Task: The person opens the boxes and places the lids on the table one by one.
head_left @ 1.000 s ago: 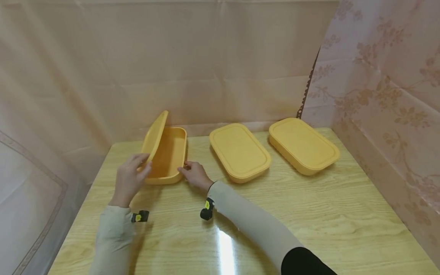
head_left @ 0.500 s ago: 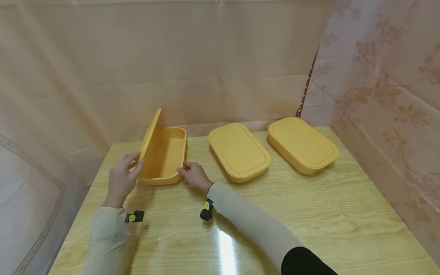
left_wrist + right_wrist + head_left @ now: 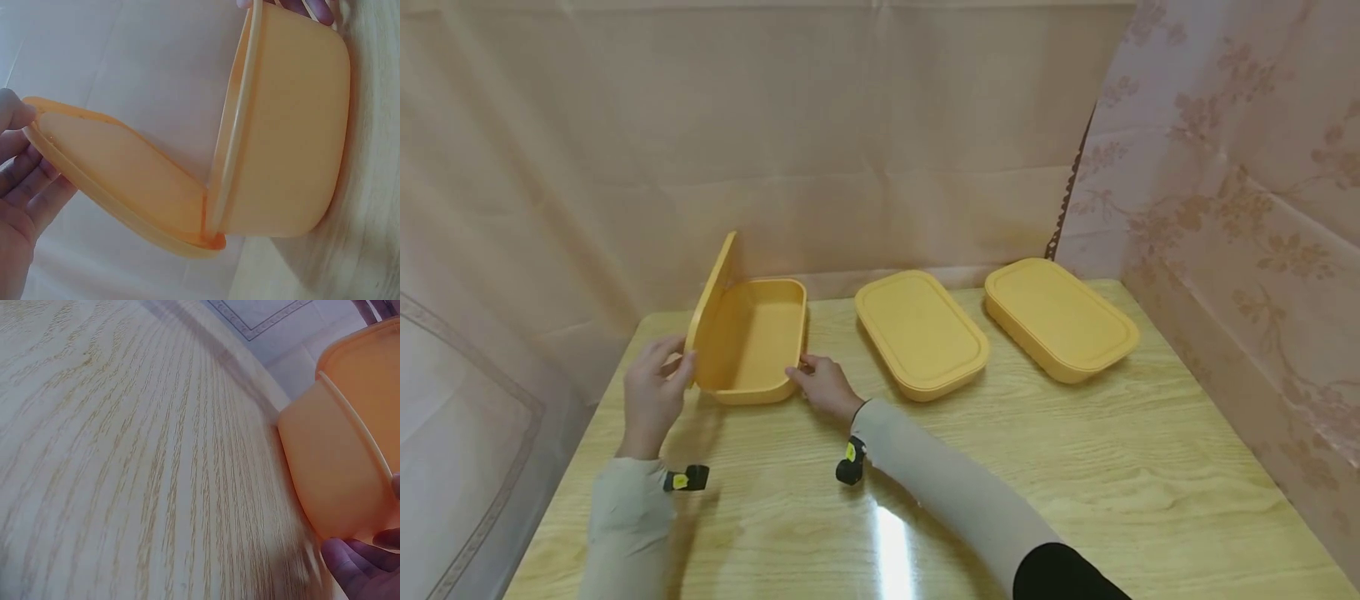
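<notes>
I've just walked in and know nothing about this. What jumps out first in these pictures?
Three matching orange boxes in a row on a pale wooden table. The open box at the left end has its lid tipped up almost on edge, gripped by the left hand, while the right hand steadies the box's near right corner. The middle box and the right box sit lidded, with pinkish curtains all around.

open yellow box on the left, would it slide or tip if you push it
The open yellow box is empty, so probably light. On the smooth, glossy table it would likely slide rather than tip, since it is low and wide. The right hand steadies its corner; the left hand holds the raised lid.
</notes>
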Available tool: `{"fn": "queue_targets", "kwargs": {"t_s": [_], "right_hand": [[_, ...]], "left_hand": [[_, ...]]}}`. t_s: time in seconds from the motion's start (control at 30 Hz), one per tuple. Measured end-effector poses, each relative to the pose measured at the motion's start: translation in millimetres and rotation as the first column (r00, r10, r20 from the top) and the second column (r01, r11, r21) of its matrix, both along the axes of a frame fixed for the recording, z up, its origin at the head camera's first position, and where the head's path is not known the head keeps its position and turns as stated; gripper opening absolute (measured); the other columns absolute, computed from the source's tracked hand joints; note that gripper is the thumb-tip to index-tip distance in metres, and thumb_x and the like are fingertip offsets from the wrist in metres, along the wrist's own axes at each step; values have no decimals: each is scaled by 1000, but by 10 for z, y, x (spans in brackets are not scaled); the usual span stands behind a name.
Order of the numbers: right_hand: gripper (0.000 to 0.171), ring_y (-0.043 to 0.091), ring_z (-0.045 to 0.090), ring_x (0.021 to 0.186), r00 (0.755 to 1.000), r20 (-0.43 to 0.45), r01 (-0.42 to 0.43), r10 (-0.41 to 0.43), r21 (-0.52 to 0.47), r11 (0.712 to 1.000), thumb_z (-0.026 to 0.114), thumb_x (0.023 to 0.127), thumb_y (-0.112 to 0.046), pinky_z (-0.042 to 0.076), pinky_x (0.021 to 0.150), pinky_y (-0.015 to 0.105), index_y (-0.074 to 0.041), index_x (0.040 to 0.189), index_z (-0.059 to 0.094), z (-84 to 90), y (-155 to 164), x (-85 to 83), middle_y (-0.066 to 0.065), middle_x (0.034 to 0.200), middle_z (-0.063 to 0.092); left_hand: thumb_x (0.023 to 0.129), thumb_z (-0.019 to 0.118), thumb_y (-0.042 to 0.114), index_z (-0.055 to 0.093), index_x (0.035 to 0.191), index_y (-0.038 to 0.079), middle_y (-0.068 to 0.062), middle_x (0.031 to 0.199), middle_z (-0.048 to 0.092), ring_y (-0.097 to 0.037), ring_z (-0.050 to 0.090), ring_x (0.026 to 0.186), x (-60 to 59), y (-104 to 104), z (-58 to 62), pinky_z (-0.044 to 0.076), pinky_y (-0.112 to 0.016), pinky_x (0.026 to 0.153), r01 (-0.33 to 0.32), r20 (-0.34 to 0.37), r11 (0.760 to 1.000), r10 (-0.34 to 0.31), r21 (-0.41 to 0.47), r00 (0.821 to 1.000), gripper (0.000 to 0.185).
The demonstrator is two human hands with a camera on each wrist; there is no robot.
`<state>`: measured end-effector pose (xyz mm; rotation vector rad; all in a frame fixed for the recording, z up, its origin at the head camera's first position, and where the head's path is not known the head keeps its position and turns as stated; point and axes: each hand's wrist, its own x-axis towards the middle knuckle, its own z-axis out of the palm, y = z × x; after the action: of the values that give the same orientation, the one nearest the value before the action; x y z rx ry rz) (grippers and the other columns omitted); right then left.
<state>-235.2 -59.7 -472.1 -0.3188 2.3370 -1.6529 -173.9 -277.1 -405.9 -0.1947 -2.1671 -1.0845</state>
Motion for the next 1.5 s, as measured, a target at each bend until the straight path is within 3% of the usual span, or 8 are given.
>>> {"fn": "queue_targets", "kwargs": {"t_s": [0.17,0.77,1.3,1.5], "right_hand": [[34,14,58,66,1000,20,3,-2,-24,1000,58,98,-27,44,54,16,-2,121,64,-12,-8,14,9,92,68],[31,11,56,65,1000,12,12,-12,-45,999,58,98,-24,43,54,15,-1,117,65,-4,-10,16,6,91,66],[28,6,50,58,1000,8,11,-11,-44,999,58,98,-24,39,51,15,0,112,65,-20,-26,19,6,84,62],[30,7,51,61,1000,13,16,-16,-50,999,59,98,-25,41,53,15,-1,114,65,-14,-17,14,7,87,64]], "left_hand": [[87,63,-9,66,106,-13,29,96,50,13,50,91,21,-40,-37,42,3,78,-42,7,999,42,25,999,20],[90,65,1,68,111,-9,33,95,53,11,52,93,69,-119,0,43,3,74,-128,44,982,124,135,991,23],[93,65,10,69,116,-3,36,93,54,11,52,92,95,-252,-43,43,2,74,-239,115,953,220,189,969,27],[92,65,8,69,115,-4,37,91,55,10,52,90,70,-266,-99,42,-2,74,-237,93,944,221,227,971,26]]}}
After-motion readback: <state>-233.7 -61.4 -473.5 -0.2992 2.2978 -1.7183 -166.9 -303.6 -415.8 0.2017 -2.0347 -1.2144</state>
